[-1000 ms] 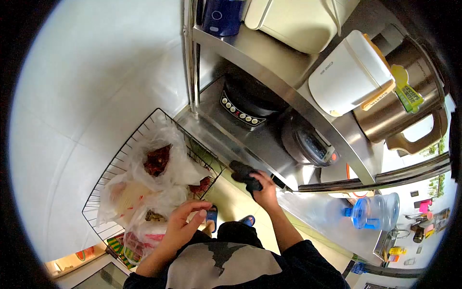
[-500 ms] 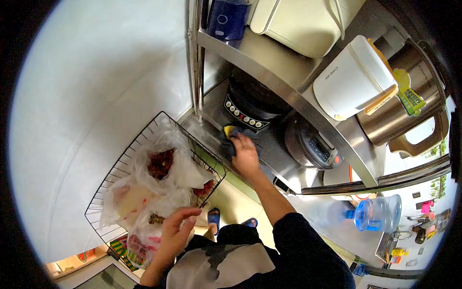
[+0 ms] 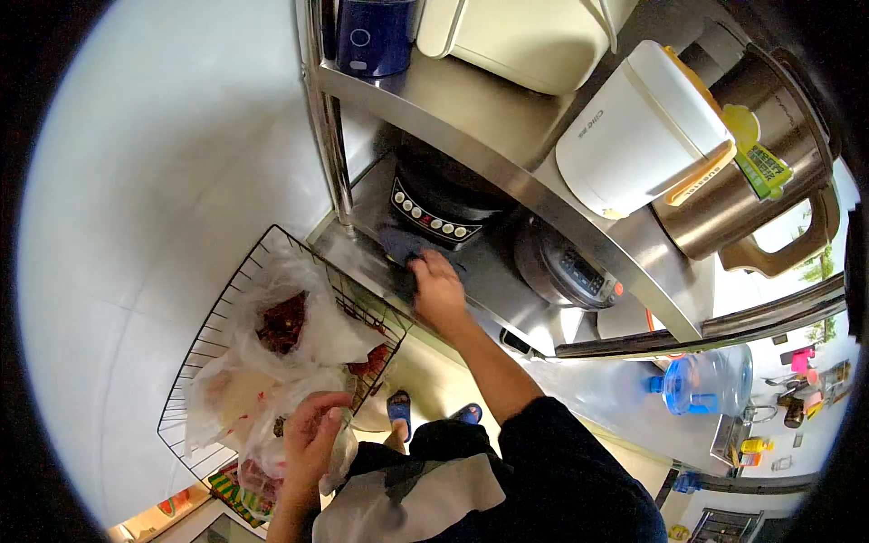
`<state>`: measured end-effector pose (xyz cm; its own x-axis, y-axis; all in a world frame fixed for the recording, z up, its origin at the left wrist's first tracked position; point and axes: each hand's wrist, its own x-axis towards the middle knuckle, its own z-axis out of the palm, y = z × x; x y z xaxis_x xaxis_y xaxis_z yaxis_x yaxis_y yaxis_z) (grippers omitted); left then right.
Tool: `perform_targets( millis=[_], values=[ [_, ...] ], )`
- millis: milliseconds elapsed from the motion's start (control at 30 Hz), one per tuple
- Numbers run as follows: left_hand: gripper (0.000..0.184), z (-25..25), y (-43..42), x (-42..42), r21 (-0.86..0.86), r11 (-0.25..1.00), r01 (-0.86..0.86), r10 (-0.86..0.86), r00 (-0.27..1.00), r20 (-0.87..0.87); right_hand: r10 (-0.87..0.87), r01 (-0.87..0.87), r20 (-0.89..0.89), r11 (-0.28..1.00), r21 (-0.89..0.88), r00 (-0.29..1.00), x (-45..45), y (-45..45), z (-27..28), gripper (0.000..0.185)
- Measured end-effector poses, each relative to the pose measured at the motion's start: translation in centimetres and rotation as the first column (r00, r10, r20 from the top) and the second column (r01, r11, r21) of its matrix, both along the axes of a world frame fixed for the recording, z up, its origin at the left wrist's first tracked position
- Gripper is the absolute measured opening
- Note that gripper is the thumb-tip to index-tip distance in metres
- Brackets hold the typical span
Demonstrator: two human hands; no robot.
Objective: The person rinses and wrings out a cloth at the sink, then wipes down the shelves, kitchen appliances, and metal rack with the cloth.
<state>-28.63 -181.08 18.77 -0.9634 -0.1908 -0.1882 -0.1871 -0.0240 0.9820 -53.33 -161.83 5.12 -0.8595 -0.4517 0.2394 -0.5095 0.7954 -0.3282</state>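
Note:
My right hand (image 3: 438, 288) presses a dark blue-grey cloth (image 3: 404, 244) against the lower metal shelf (image 3: 362, 258), its fingers closed on the fabric. Just beyond the cloth stands a black appliance (image 3: 436, 215) with a row of round buttons. A dark rounded cooker (image 3: 566, 267) with a keypad is to the right of that hand. My left hand (image 3: 312, 443) hangs over the near side of a black wire basket (image 3: 204, 348), in front of clear plastic bags (image 3: 240, 398). Its fingers are loosely bent and hold nothing that I can see.
The upper shelf (image 3: 434, 109) carries a white canister (image 3: 643, 131), a steel jug (image 3: 760, 154), a cream appliance (image 3: 525, 41) and a navy one (image 3: 376, 41). A large clear water bottle (image 3: 715, 382) lies on the counter at the right. A shelf post (image 3: 335, 163) meets the white wall.
My right hand has moved the cloth along the shelf in front of the black appliance; its yellow part is now mostly hidden. My left hand's fingers have bent more. The whole view has shifted slightly.

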Motion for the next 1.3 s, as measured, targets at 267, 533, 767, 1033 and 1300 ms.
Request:
perform_targets(
  millis=[267,533,767,1033,1300],
  values=[
    [0.023,-0.8,1.3,-1.6,0.01,0.997,0.076,-0.076,0.997,-0.011,-0.192,0.195,-0.038,0.977,0.092,0.981,4.2,8.5,1.1,0.062],
    [0.022,0.6,3.5,-2.5,0.019,0.986,0.166,-0.166,0.985,0.051,-0.2,0.193,0.051,0.974,0.122,0.978,3.8,6.0,1.6,0.069],
    [0.022,0.7,4.2,-2.8,0.016,0.985,0.174,-0.174,0.984,0.028,-0.277,0.245,0.098,0.936,0.253,0.956,0.2,5.7,3.4,0.067],
    [0.022,0.6,4.9,-2.3,0.059,0.98,0.191,-0.192,0.981,0.018,-0.137,0.11,0.107,0.969,0.222,0.985,3.5,6.8,3.6,0.064],
    [0.02,1.0,5.5,-1.8,0.0,0.971,0.238,-0.238,0.971,-0.025,-0.164,0.117,0.17,0.96,0.255,0.972,1.8,6.0,3.1,0.063]
  ],
)
